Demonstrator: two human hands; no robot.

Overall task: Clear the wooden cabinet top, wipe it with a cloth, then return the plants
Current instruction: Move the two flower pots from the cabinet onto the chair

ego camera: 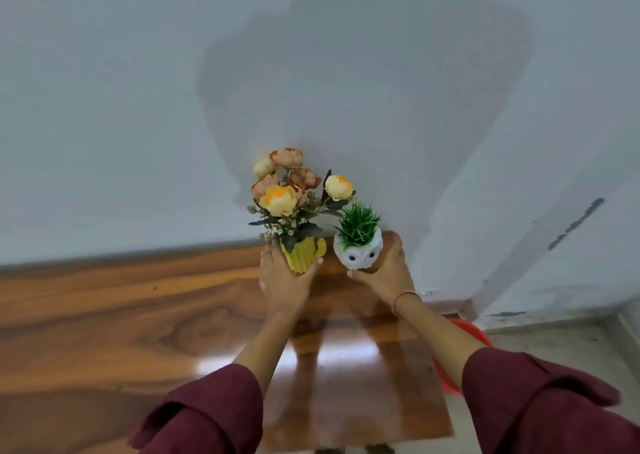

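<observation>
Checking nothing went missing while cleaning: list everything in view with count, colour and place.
cabinet top: one, glossy brown wood, lower left and centre of view
cactus-shaped pot: one, yellow, back right of the cabinet top
flowers: one bunch, peach and yellow, in the cactus-shaped pot
owl pot: one, white, right of the cactus-shaped pot
grass tuft: one, green, in the owl pot
tub: one, red, beside the cabinet's right end, mostly hidden
wall: one, pale grey, behind
sleeves: two, maroon, bottom edge
left hand: one, grips the cactus-shaped pot
right hand: one, holds the owl pot
</observation>
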